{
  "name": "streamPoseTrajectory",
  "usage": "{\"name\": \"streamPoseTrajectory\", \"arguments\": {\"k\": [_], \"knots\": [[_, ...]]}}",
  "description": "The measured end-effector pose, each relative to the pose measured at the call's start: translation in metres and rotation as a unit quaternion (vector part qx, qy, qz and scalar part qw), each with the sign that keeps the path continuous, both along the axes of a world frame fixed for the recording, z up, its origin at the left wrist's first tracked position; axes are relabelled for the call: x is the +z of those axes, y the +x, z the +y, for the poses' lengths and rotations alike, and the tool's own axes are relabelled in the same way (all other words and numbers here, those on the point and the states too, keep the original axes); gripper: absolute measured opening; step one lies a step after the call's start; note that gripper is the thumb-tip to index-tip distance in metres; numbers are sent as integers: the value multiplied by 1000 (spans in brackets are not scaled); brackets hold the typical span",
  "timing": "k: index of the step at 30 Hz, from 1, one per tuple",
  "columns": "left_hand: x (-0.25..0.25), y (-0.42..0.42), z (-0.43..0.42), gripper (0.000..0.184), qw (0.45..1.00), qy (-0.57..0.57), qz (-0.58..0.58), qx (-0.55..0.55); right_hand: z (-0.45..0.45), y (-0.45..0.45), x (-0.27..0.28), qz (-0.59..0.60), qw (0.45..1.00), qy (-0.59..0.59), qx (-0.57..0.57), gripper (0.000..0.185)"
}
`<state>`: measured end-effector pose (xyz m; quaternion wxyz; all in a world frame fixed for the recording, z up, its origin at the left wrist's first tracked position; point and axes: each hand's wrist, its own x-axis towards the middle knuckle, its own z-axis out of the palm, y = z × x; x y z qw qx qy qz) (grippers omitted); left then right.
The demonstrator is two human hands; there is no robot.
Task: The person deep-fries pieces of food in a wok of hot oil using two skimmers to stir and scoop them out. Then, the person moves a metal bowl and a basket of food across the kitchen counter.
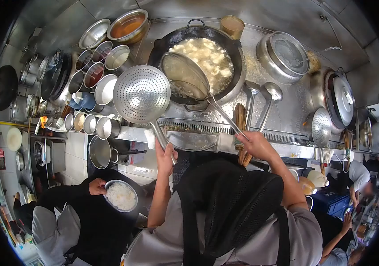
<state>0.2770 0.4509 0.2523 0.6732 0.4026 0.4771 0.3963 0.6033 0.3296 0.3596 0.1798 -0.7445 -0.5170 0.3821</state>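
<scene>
My left hand (166, 156) is closed round the handle of a large perforated ladle (141, 94), whose round bowl is raised left of the wok. My right hand (257, 145) grips the handle of a fine mesh strainer (185, 74). The strainer is tilted over the left part of a black wok (241, 66), and its mesh looks empty. Pale fried pieces (205, 55) float in bubbling oil in the wok. Just below my right hand stands a bundle of wooden sticks (240, 122).
Metal seasoning containers (94, 74) and an amber-liquid bowl (128, 26) stand left of the wok. Two ladles (271, 92) and a lidded pot (288, 53) are on the right. A co-worker's hand (97, 186) holds a bowl of rice (121, 196) at lower left. Other people are at far right.
</scene>
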Motion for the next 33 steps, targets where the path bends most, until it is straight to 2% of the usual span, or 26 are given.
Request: {"name": "streamPoseTrajectory", "arguments": {"k": [11,20,23,26,29,33], "knots": [[-10,-4,1,60,1000,-1,-1,5,-8,13,-63,-116,987,100,-51,18],[-6,-3,2,64,1000,4,1,-7,1,18,-102,-136,977,114,-121,22],[-9,-4,2,64,1000,2,-2,-9,9,19,-90,-90,977,149,-120,23],[-9,-3,1,64,1000,5,4,-4,20,24,-70,-32,970,171,-168,25],[-9,-3,1,64,1000,9,4,-8,35,43,-58,-76,960,189,-194,27],[-16,-4,2,63,1000,16,5,-8,56,84,-73,-146,950,203,-185,33]]}}
